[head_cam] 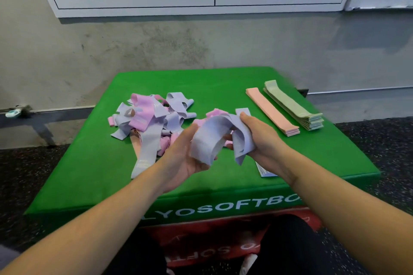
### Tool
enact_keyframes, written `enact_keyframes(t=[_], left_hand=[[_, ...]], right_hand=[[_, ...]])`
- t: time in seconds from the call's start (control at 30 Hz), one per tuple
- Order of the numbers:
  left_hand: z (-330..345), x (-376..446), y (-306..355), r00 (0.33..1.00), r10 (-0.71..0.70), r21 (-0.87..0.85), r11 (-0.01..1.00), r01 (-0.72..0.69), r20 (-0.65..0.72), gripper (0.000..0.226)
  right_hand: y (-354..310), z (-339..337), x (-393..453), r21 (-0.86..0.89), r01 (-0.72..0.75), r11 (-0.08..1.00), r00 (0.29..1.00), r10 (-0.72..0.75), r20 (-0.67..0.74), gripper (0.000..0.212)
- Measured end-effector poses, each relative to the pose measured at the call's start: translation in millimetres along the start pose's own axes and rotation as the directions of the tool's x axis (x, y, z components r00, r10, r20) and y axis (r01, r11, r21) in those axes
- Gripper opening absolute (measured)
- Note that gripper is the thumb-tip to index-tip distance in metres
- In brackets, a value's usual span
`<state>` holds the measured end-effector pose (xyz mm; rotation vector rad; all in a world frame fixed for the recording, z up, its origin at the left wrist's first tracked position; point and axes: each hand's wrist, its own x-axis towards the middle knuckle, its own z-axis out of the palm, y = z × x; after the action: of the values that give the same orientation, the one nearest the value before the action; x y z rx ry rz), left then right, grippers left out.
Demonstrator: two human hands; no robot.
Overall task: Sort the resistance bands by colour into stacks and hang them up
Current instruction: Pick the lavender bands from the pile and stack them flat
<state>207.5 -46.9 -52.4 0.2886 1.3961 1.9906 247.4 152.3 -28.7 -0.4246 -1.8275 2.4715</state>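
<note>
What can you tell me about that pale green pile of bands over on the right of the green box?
The green stack is a neat pile of flat, pale sage-green resistance bands, fabric-like, several layers showing at its near end. It lies diagonally on the far right of the green soft box, running from back to front, right beside and parallel to the peach stack. Neither hand touches it.

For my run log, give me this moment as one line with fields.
left hand: holds lilac band | right hand: holds same band | done: peach stack, green stack | unsorted pile on green box
</note>
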Motion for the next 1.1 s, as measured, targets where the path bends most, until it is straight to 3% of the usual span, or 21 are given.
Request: enact_keyframes(t=[0.13, 0.3, 0.4, 0.5, 0.6, 0.77, 0.87, 1.0, 1.1], left_hand=[[8.8, -7.6, -1.4, 0.992, 0.023, 0.178, 0.984, 0.0, -0.124, 0.049], [9.8, -11.5, 14.0, 0.956, 0.148, 0.109, 0.986, -0.123, -0.255, 0.023], [15.5, -14.4, 27.8, 0.963, 0.162, 0.119, 0.983, -0.138, -0.217, 0.017], [28.5, -21.4, 43.2, 0.974, 0.157, 0.137, 0.981, -0.135, -0.163, 0.012], [38.6, -27.9, 61.4, 0.983, 0.147, 0.249, 0.962, -0.114, -0.114, 0.012], [54.9, -35.8, 82.2, 0.988, 0.157, 0.457, 0.879, -0.137, -0.007, 0.014], [67.1, -42.4, 87.7, 0.979, 0.195, 0.62, 0.762, -0.185, 0.053, 0.014], [76.2, -45.0, 87.8, 0.94, 0.322, 0.767, 0.571, -0.292, 0.118, 0.027], [76.9, -45.5, 84.8, 0.924, 0.35, 0.776, 0.537, -0.331, 0.152, 0.04]], right_hand=[[-2.9, -7.7, -12.6, 0.098, -0.077, 0.992, 0.995, 0.082, -0.048, 0.042], [-5.6, -22.0, -29.5, -0.099, -0.185, 0.978, 0.981, 0.178, -0.071, 0.03], [-3.2, -27.5, -40.6, -0.206, -0.259, 0.944, 0.964, 0.265, 0.004, 0.028], [-4.3, -25.5, -56.0, -0.422, -0.264, 0.867, 0.951, 0.306, 0.034, 0.035], [-4.7, -19.1, -67.5, -0.52, -0.217, 0.826, 0.961, 0.273, 0.033, 0.051], [-11.7, -12.8, -77.5, -0.4, -0.043, 0.916, 0.974, 0.128, 0.187, 0.06], [-20.7, -8.9, -84.3, -0.437, 0.125, 0.891, 0.975, -0.028, 0.221, 0.044], [-31.4, 2.0, -92.3, -0.406, 0.295, 0.865, 0.955, -0.255, 0.151, 0.02], [-36.8, 8.6, -96.0, -0.319, 0.351, 0.881, 0.936, -0.32, 0.145, 0.026]])
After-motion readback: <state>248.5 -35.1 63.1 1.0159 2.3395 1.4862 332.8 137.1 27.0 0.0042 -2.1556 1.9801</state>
